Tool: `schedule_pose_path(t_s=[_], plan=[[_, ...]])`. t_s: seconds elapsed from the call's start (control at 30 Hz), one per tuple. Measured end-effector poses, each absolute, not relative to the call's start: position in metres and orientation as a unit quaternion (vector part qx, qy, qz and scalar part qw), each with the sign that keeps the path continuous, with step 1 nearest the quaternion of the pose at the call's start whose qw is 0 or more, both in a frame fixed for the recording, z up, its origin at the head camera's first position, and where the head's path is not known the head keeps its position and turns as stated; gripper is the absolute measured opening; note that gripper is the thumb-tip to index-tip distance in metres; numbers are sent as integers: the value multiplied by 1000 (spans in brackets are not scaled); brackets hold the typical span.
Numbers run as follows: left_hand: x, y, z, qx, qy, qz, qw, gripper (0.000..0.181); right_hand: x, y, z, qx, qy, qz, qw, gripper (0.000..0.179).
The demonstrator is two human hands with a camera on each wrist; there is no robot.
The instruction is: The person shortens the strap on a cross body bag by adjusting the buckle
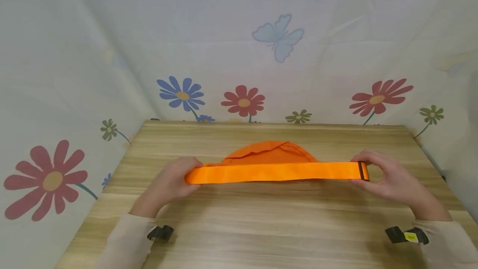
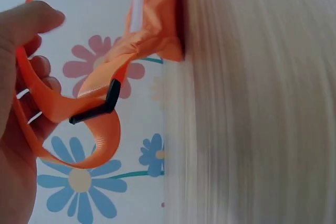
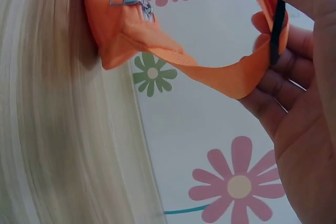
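Note:
An orange fabric bag [image 1: 274, 155] with a white zip lies on the table, and its wide orange strap [image 1: 272, 172] is drawn out straight in front of it. My left hand [image 1: 169, 182] grips the strap's left end, where it loops through the fingers. A black slider [image 2: 108, 103] sits on the webbing near that hand. At the other end, my right hand [image 1: 390, 179] pinches the strap between thumb and fingers beside another black slider [image 3: 276, 35]. The bag's metal zip pull [image 3: 123, 1] shows in the right wrist view. Part of the bag is hidden behind the strap.
The wood-grain table [image 1: 269, 227] stretches under both arms. White cloth walls [image 1: 209, 20] printed with flowers and a butterfly stand along its back and sides. Each wrist wears a black band [image 1: 160, 233].

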State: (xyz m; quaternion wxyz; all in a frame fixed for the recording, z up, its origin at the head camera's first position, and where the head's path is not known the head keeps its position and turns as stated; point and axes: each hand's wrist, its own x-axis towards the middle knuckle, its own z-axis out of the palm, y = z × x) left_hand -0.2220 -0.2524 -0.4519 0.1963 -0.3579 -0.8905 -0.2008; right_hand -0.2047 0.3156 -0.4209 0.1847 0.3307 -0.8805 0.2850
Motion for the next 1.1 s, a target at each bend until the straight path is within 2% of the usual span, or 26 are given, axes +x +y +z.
schedule_pose_path(t_s=[0.2, 0.37, 0.47, 0.57, 0.7, 0.83, 0.97, 1.1], plan=[[-219, -249, -451, -349, -852, -340, 191, 42, -205, 310, -426, 330, -840, 390, 183, 65], [-221, -247, -449, -334, -819, -403, 235, 47, -208, 307, -425, 367, -775, 475, 197, 69], [-226, -251, -445, -356, -796, -430, 235, 46, -208, 308, -422, 367, -774, 476, 199, 68], [-230, -257, -441, -384, -796, -420, 207, 45, -207, 314, -418, 358, -808, 419, 210, 71], [-229, -265, -436, -391, -843, -327, 169, 44, -208, 323, -416, 355, -849, 322, 224, 74], [-226, -270, -433, -379, -877, -265, 133, 43, -209, 327, -416, 362, -866, 265, 221, 69], [-222, -271, -433, -364, -874, -307, 99, 43, -210, 326, -417, 362, -873, 242, 221, 61], [-217, -267, -435, -356, -838, -407, 71, 42, -211, 325, -420, 355, -876, 241, 220, 61]])
